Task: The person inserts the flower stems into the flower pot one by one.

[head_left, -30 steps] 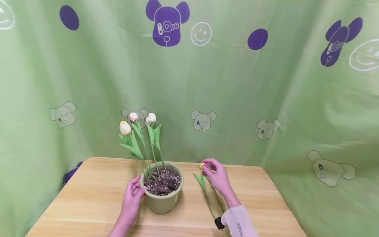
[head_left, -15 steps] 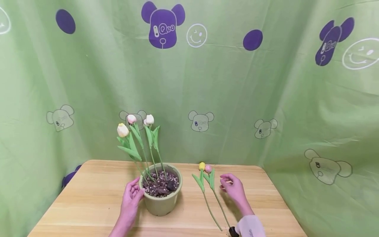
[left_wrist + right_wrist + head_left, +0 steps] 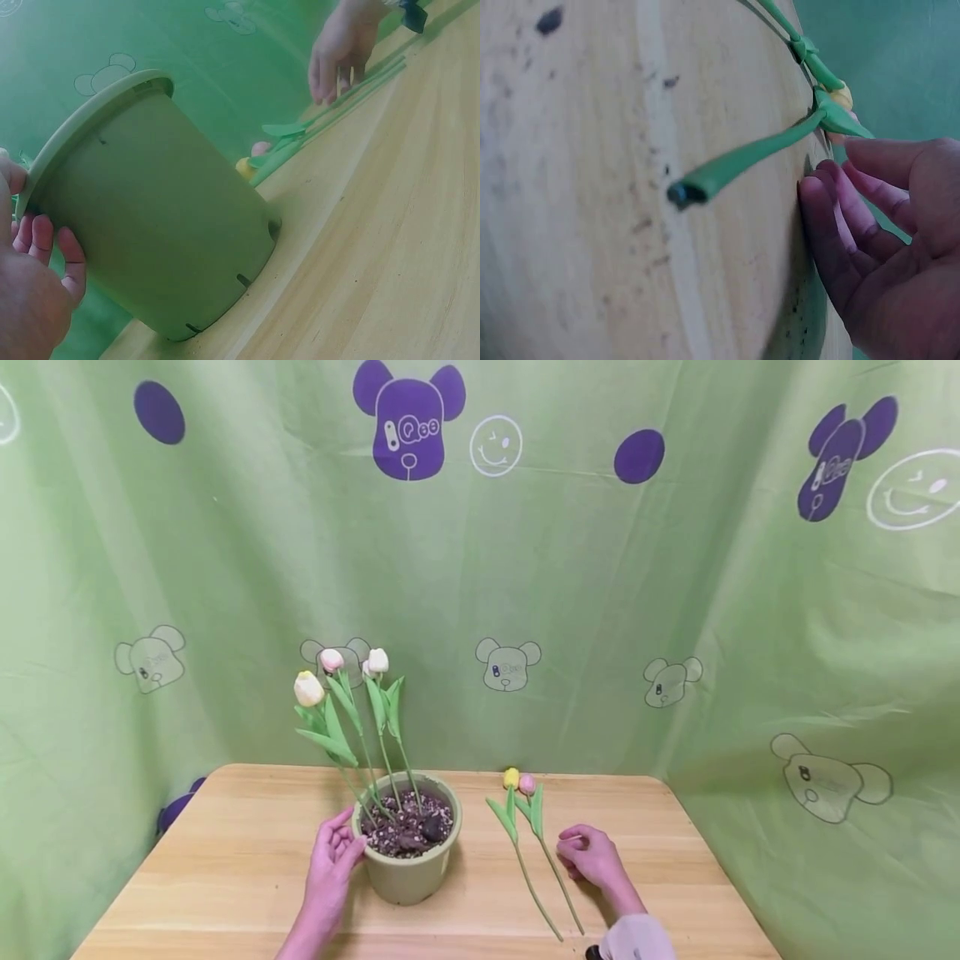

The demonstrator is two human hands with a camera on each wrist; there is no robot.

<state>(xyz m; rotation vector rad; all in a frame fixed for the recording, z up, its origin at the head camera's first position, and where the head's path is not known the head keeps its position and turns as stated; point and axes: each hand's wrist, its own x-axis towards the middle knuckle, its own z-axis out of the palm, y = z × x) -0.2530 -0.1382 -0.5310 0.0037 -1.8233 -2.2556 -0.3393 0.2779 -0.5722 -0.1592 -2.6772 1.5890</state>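
My left hand (image 3: pixel 333 856) holds the rim of a green flowerpot (image 3: pixel 408 881), thumb over the edge and fingers against the outer wall. Dark soil (image 3: pixel 405 839) fills the pot, and several artificial tulips (image 3: pixel 308 689) with white and pink heads stand in it. On the table to the right lie a yellow tulip (image 3: pixel 512 779) and a pink tulip (image 3: pixel 527 785), side by side. Just right of the pink one's stem, my right hand (image 3: pixel 591 856) hovers low with loosely bent fingers and nothing in them. A hollow stem end (image 3: pixel 694 191) shows in the right wrist view.
The wooden table (image 3: pixel 225 860) has rounded back corners. A green curtain (image 3: pixel 585 593) with bear and smiley prints hangs behind it and along the sides. Dark crumbs (image 3: pixel 550 20) dot the tabletop near the stems.
My right hand has let go of the flower heads and moved right and towards me, uncovering both lying tulips. My left hand stays at the pot's rim.
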